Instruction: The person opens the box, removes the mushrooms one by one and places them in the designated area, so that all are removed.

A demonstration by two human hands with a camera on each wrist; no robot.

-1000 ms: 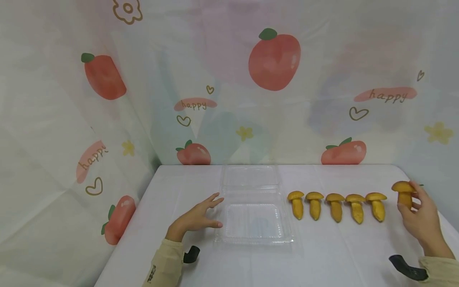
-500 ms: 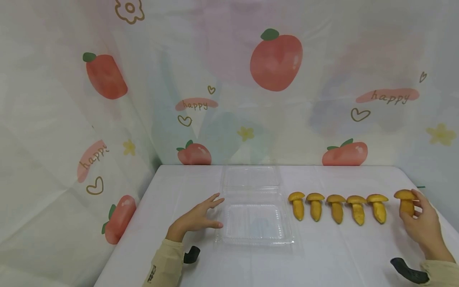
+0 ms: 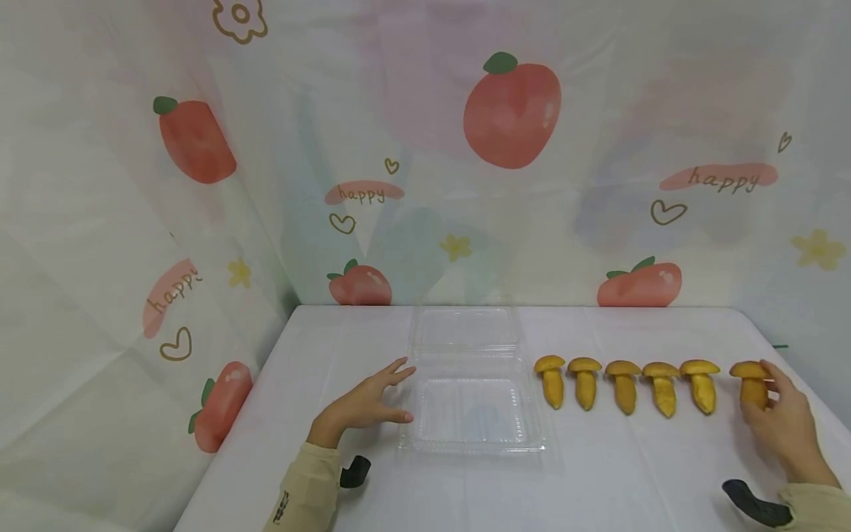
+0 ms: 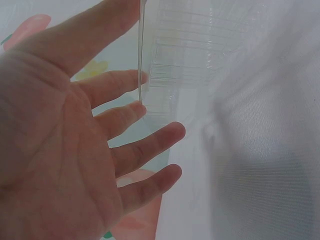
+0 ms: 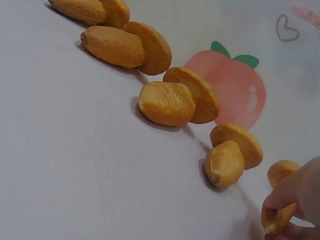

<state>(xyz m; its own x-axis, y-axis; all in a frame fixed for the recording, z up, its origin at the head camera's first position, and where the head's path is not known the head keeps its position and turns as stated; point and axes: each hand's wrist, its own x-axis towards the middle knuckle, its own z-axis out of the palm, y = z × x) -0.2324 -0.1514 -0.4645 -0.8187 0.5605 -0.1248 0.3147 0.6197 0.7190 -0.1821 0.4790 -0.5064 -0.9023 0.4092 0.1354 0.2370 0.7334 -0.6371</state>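
My right hand (image 3: 787, 425) pinches a yellow-brown mushroom (image 3: 751, 372) by its stem at the right end of the table. In the right wrist view, thumb and fingers hide part of that mushroom (image 5: 282, 171). Several similar mushrooms lie in a row to its left, caps toward the back wall; the nearest mushroom (image 3: 701, 384) sits a short gap away. At the left edge of a clear plastic clamshell box (image 3: 472, 410), my left hand (image 3: 364, 399) has its fingers spread. Its fingertips (image 4: 136, 107) meet the box's thin edge in the left wrist view.
The box's lid (image 3: 465, 327) is folded back toward the wall. A white cloth covers the table (image 3: 598, 480). Printed fabric walls (image 3: 425, 148) stand behind and on the left. A black wrist strap piece (image 3: 756, 504) sticks out from the right sleeve.
My right hand has lowered the mushroom toward the table, into line with the others. My left hand and the box have not moved.
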